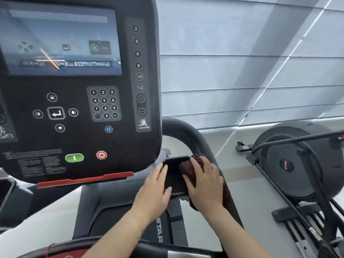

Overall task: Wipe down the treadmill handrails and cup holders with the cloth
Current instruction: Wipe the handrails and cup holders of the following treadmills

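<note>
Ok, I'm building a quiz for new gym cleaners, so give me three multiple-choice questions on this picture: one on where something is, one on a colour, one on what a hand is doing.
1. Where is the cloth?
A) on the screen
B) on the floor
C) at the cup holder, under the right hand

2. What colour is the long button left of the red button?
A) green
B) blue
C) yellow

3. What is the left hand doing?
A) gripping the cloth
B) resting open on the cup holder's left edge
C) pressing the keypad

Answers:
1 C: it is bunched under the right hand at the holder's right side.
2 A: plainly green.
3 B: its fingers lie straight along the rim, clear of the cloth.
</note>
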Tool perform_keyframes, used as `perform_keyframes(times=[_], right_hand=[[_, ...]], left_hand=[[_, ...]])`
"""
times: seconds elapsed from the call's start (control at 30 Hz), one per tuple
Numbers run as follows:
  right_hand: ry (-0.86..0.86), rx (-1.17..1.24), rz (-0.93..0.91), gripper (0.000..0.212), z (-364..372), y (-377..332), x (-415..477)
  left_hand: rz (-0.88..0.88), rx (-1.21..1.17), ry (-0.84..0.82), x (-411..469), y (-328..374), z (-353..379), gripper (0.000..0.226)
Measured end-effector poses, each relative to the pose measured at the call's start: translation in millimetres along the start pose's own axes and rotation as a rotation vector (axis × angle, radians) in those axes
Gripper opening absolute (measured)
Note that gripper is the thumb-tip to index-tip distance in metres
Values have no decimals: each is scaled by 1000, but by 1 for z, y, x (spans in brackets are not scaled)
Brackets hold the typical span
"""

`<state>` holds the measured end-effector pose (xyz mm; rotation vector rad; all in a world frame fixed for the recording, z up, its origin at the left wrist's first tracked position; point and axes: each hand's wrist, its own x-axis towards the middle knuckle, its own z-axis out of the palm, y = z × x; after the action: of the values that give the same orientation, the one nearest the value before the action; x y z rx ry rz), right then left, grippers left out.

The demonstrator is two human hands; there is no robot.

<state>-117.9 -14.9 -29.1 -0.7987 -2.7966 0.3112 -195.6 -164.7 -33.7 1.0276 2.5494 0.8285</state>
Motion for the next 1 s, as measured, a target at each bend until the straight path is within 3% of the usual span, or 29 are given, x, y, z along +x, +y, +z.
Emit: perform_keyframes(times=[0.1,0.27,0.53,0.77,1.0], right_hand=[[14,60,2,63,5,10,7],[-41,104,-29,47,7,6,39],[-59,19,-63,43,8,8,16],[-134,-2,-70,39,4,-3,56],[-42,-32,-107,38,9,1,24]], left_hand=[[-24,27,-10,5,-5,4,66],[-71,-1,-26,8,-11,7,65],[-95,-33,-46,6,-17,7,64],[-75,-26,-37,7,-18,8,64],[-1,143,-21,6,-15,5,60]])
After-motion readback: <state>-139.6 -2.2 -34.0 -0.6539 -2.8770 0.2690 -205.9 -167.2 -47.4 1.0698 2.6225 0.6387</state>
